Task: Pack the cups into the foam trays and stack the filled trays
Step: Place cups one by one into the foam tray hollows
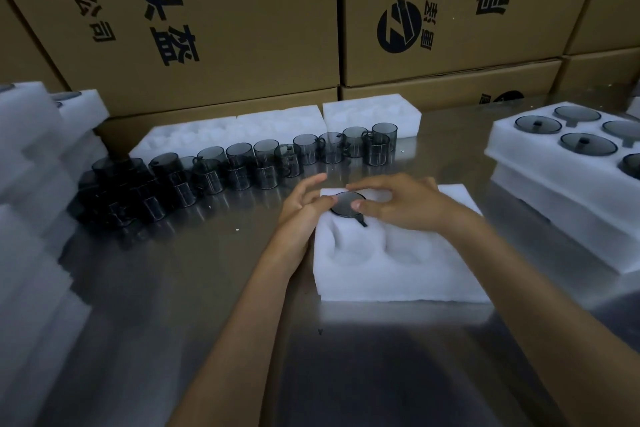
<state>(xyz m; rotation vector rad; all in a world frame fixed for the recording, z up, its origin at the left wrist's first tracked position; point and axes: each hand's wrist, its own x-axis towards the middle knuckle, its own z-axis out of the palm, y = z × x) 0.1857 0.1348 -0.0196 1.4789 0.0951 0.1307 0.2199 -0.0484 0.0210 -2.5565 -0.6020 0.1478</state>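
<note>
Behind my table (214,288) stand cartons (221,21) printed "有限公司" and "头盔". My left hand (304,204) and right hand (405,204), fingers spread, press a cup (346,206) into a tray (398,263).

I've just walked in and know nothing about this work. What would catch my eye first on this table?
Probably the two hands at the centre: the left hand and right hand press a dark cup into a white foam tray. Behind them, a long row of smoky cups runs across the shiny table. At the far right sits a stack of filled trays.
</note>
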